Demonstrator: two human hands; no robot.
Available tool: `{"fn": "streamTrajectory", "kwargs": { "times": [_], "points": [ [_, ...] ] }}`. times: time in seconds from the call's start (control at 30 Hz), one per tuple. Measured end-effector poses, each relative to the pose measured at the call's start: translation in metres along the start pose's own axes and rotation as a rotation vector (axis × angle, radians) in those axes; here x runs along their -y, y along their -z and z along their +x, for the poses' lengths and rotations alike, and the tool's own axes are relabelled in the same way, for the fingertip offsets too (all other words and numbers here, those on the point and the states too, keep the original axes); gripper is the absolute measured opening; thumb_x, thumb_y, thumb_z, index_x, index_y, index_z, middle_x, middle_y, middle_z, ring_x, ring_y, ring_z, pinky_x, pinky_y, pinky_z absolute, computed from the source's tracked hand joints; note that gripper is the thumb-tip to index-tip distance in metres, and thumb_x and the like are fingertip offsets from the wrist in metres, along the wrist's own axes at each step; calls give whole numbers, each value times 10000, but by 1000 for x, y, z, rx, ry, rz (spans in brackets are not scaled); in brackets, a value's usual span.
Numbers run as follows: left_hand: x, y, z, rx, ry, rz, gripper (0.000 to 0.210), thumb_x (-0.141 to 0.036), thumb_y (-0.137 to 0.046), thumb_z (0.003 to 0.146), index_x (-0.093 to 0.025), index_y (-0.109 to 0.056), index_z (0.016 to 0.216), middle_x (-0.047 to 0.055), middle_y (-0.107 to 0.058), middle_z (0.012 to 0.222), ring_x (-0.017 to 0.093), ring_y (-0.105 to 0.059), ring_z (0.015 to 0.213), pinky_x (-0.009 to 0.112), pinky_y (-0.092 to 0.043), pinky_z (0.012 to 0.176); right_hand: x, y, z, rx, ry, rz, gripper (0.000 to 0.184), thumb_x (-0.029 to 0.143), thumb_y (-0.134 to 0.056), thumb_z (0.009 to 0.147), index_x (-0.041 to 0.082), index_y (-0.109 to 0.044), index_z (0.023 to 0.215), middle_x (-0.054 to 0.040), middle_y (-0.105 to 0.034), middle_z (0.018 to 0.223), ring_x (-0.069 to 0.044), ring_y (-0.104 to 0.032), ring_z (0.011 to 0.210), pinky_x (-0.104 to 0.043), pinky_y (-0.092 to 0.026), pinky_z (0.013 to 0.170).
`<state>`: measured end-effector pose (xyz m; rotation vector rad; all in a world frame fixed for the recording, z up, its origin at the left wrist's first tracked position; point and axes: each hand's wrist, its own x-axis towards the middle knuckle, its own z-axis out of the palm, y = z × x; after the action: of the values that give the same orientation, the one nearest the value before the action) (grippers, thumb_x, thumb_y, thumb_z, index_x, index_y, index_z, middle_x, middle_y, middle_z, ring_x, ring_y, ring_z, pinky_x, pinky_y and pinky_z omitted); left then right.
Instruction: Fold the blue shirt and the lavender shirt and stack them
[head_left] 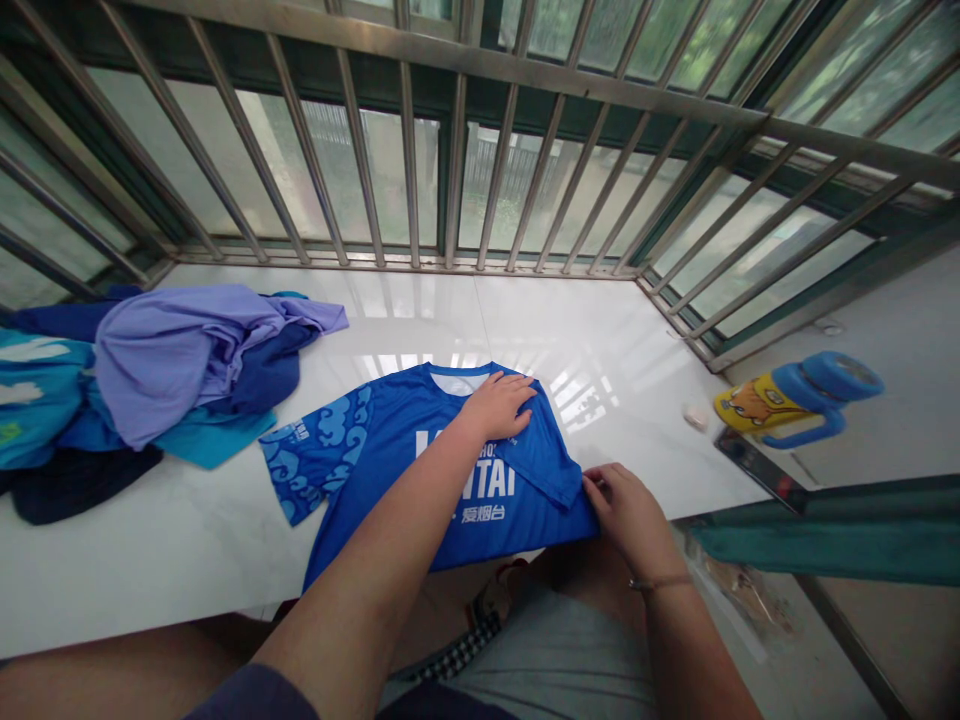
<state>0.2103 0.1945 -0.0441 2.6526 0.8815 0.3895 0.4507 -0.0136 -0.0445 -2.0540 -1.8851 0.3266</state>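
Note:
A blue T-shirt (397, 420) with white lettering lies front up on the white marble-like ledge. Its patterned sleeve on the left is spread out, while the other side is folded inward over the chest. Flat on the shirt, just beside the collar, rests my left hand (496, 408) with its fingers stretched out. My right hand (628, 512) pinches the folded edge of the shirt at its right side, thumb and fingers together. My left forearm covers part of the lettering.
A pile of crumpled clothes (180, 360) in purple, navy and teal lies on the left. At right are a yellow and blue bottle (795, 395) lying tilted and a dark phone-like object (757, 468). Metal bars (457, 170) and windows line the back of the ledge (450, 310).

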Motion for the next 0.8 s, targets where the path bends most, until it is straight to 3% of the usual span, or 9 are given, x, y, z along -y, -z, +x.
{"fn": "streamTrajectory", "kwargs": {
  "times": [0.2,0.33,0.4,0.5,0.6,0.8],
  "points": [
    [0,0,0,-3,1,-3,502,-407,-552,1035,-248,-665,1498,78,-532,1709,291,-501,1573,557,-308,1363,3,-2,-5,-123,-91,-86,363,459,-490,1069,232,-739,931,-111,-734,923,-277,-712,852,-437,-593,835],
    [1,-2,1,-13,1,-8,497,-409,-544,1040,-246,-667,1492,79,-533,1707,284,-504,1571,552,-304,1367,9,-7,-4,-200,28,-72,403,443,-452,1107,186,-739,1222,-180,-766,1196,-327,-726,1134,-525,-585,1050],
    [1,-2,1,-15,2,-10,502,-407,-542,1041,-233,-664,1496,82,-527,1711,284,-499,1575,558,-300,1368,13,-15,-6,-202,122,-78,488,456,-440,1122,172,-649,1459,-200,-695,1452,-342,-651,1367,-557,-526,1178],
    [1,-2,0,-15,-1,-12,507,-408,-542,1041,-225,-662,1499,86,-526,1711,286,-495,1577,563,-305,1365,16,-33,-13,-84,184,-174,614,494,-442,1124,196,-478,1659,-194,-522,1681,-388,-495,1559,-630,-473,1226],
    [1,-2,0,-12,-2,-6,501,-414,-546,1040,-239,-662,1495,80,-533,1707,279,-498,1576,555,-310,1363,21,-48,-21,-8,139,-277,695,520,-431,1124,215,-340,1742,-201,-386,1765,-456,-395,1616,-740,-440,1199],
    [2,-5,0,-30,-17,0,512,-411,-540,1047,-217,-645,1509,91,-530,1709,279,-498,1574,552,-304,1366,56,-50,-18,-97,190,-275,799,445,-415,1139,255,-22,1808,-168,-198,1836,-440,-211,1693,-771,-334,1258]
  ]
}}
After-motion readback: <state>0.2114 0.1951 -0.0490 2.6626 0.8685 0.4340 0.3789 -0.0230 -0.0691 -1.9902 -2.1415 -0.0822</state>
